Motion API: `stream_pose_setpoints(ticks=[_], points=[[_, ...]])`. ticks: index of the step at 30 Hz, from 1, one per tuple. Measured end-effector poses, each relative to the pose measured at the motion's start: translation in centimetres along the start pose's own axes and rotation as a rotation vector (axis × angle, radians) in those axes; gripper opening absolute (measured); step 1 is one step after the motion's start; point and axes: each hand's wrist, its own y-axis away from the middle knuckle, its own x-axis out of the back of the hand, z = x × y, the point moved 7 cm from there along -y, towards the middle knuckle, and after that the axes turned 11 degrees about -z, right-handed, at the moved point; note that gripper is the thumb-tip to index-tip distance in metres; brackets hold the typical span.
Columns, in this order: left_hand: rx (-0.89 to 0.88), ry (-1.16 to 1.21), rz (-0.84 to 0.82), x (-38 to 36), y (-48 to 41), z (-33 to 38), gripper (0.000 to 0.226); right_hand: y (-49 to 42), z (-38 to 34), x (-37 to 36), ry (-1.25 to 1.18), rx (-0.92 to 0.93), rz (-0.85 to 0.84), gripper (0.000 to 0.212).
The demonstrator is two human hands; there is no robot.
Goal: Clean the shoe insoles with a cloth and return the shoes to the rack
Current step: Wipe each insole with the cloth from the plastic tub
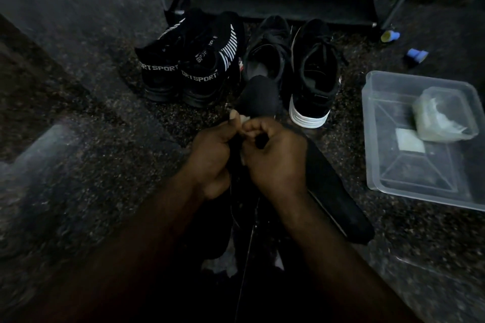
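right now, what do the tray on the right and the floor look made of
Tray: probably clear, glossy plastic; its ribbed base shows through the see-through walls. Floor: polished speckled stone, perhaps granite or terrazzo; dark with pale flecks and a soft sheen.

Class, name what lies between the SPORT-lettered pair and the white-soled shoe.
A black laced shoe stands there, beside the white-soled shoe, in the head view.

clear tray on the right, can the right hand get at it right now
Probably, once freed: the right hand is curled on the black insole, but nothing upright stands between it and the clear tray.
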Motion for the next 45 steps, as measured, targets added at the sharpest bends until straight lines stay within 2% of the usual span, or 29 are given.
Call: stream_pose_setpoints(ticks=[3,5,10,13,16,22,28,33,39,43,45], points=[[0.038,-0.007,-0.004,-0.7,0.3,-1.1,0.045,-0.4,1.8,2.6,0.126,-0.079,0.154,0.016],[0.057,-0.023,-0.005,-1.0,0.4,-1.4,0.045,-0.6,2.7,3.2,0.092,-0.161,0.133,0.016],[0.018,0.014,0.056,0.2,0.1,-0.2,0.035,0.0,0.3,-0.1,-0.077,-0.086,-0.045,0.021],[0.025,0.017,0.045,-0.4,0.4,-0.4,0.042,-0.3,1.1,1.3,0.026,-0.076,0.080,0.015],[0.022,-0.010,0.031,-1.4,0.7,-0.9,0.043,-0.7,3.0,3.4,0.031,-0.178,0.150,0.011],[-0.012,-0.004,0.076,-0.4,0.7,0.4,0.038,-0.2,1.1,0.4,-0.148,-0.136,-0.004,0.019],[-0.011,-0.048,0.040,-1.5,0.5,-0.6,0.038,-0.9,3.9,3.7,-0.129,-0.255,0.163,0.017],[0.004,0.000,0.067,-0.5,0.4,0.2,0.045,-0.1,0.7,0.3,-0.215,-0.131,0.014,0.024],[0.002,-0.022,0.031,-1.7,0.7,-0.7,0.040,-0.9,3.6,3.7,-0.155,-0.234,0.177,0.012],[-0.011,-0.017,0.051,-1.1,0.6,0.0,0.042,-0.3,1.5,0.9,-0.256,-0.180,0.040,0.015],[-0.012,-0.006,0.056,-1.0,0.6,0.1,0.040,-0.3,1.1,0.6,-0.237,-0.153,0.038,0.013]])
